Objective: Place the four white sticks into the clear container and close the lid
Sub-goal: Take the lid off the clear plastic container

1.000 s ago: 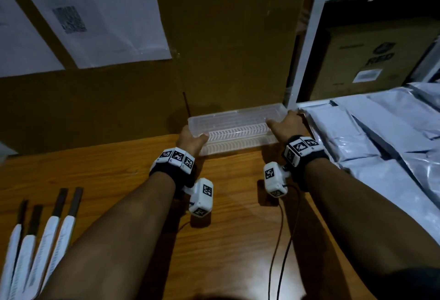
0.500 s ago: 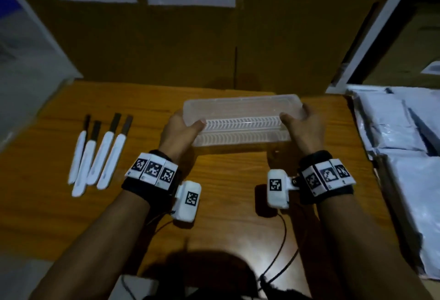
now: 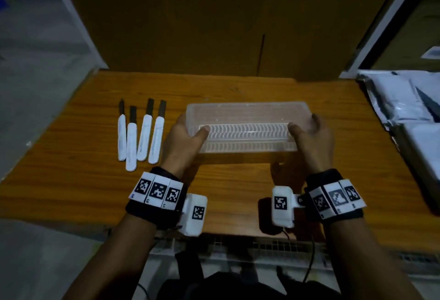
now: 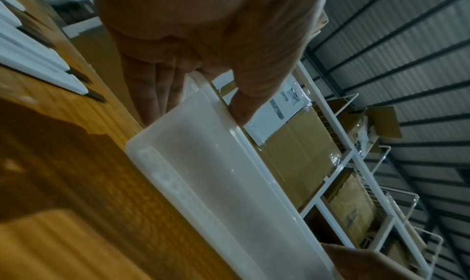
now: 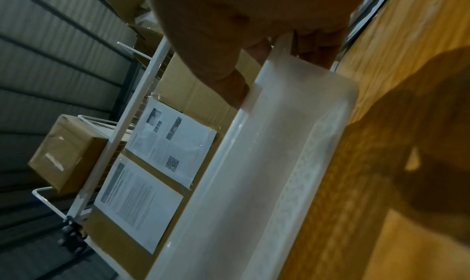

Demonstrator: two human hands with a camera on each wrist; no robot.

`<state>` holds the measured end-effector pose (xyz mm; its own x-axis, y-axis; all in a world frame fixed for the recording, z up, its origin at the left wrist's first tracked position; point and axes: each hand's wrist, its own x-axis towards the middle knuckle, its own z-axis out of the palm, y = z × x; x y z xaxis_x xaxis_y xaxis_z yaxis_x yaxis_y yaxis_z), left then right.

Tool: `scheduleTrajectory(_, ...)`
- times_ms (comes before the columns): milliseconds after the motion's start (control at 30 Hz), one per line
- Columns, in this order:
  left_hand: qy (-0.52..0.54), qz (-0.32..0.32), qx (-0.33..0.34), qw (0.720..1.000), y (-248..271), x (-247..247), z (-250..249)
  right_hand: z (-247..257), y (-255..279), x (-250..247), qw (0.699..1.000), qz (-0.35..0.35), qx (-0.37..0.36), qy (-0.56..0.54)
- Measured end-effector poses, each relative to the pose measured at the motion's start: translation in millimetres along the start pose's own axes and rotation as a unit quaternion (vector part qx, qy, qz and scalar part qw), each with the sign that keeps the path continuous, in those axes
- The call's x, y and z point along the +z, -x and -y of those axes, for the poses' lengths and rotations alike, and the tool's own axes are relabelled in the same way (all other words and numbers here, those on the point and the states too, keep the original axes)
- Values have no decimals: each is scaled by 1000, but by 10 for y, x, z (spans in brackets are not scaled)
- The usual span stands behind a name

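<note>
We hold the clear container [image 3: 247, 118] at both short ends, over the middle of the wooden worktop [image 3: 83, 180]. Our left hand [image 3: 184, 137] has its grip closed on the left end, thumb over the rim and fingers [image 4: 157, 95] against the outer wall. Our right hand [image 3: 312, 137] grasps the right end the same way. Whether the container touches the worktop, we cannot tell. The four white sticks [image 3: 140, 137] lie side by side on the worktop just left of our left hand, dark tips pointing away from us.
</note>
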<state>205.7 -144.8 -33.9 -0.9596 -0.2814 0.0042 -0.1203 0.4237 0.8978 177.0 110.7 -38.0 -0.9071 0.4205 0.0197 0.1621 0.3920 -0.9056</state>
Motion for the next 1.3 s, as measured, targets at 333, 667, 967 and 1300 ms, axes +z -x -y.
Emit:
scheduleTrajectory(333,-11,89,60,994,333,-628,412,-15,972,237,998,-48,23,-14)
scheduleTrajectory(667,-205,203,112,951,399,-820,541,-10,1146,222,1000,-16,13,14)
scheduleTrajectory(967,-427,138,197,872,452,-854,381,-82,924,197,997,18,-5,72)
scheduleTrajectory(1300,-541,68,220,809,593,-323,-40,-10,878,315,997,76,18,8)
